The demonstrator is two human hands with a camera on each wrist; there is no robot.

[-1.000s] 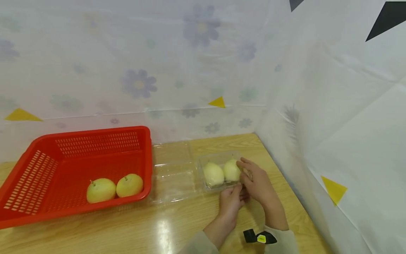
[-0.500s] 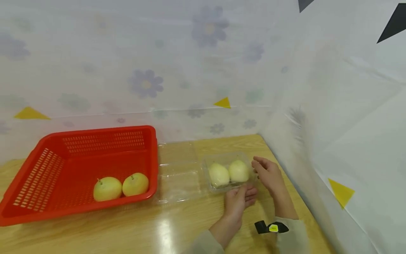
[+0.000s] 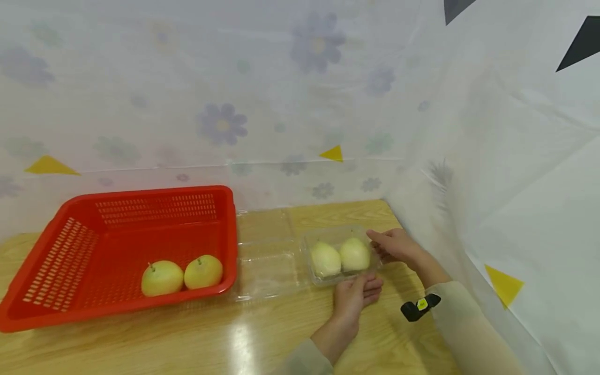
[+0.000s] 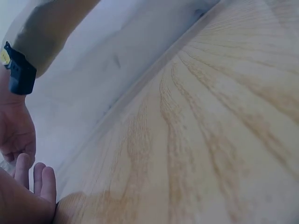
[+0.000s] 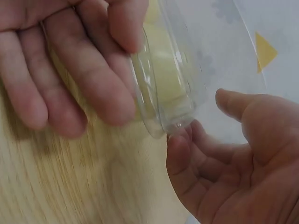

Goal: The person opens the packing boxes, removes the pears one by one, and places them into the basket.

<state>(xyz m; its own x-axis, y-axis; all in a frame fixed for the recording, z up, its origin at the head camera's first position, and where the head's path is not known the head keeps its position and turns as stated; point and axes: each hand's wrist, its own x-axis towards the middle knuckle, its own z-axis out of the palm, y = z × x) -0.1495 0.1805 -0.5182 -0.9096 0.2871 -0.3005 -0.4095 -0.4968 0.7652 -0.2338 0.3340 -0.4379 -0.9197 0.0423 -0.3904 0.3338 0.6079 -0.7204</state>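
Note:
A clear plastic clamshell box (image 3: 315, 237) holding two pale yellow pears (image 3: 354, 254) sits on the table's right side. At its near side is my left hand (image 3: 351, 302), fingers straight, the thumb against the rim. My right hand (image 3: 396, 246) is at the box's right end, thumb uppermost. In the right wrist view the loosely bent fingers of that right hand (image 5: 252, 149) touch the box's corner, while its thumb stands apart from the plastic. Fingers of the left hand (image 5: 60, 56) run along the rim there. In the left wrist view both hands show only at the left edge.
Left of the box, a flat clear plastic tray (image 3: 267, 268) lies on the wooden table (image 3: 187, 338). Beside it stands a red plastic basket (image 3: 154, 200) with two more pears (image 3: 162, 278). Patterned sheeting walls off the back and a white sheet (image 3: 506, 182) the right.
My right hand has drawn back from above the pears, then come in again lower at the box's right end. The left hand has stayed at the near side, its fingers spreading straighter.

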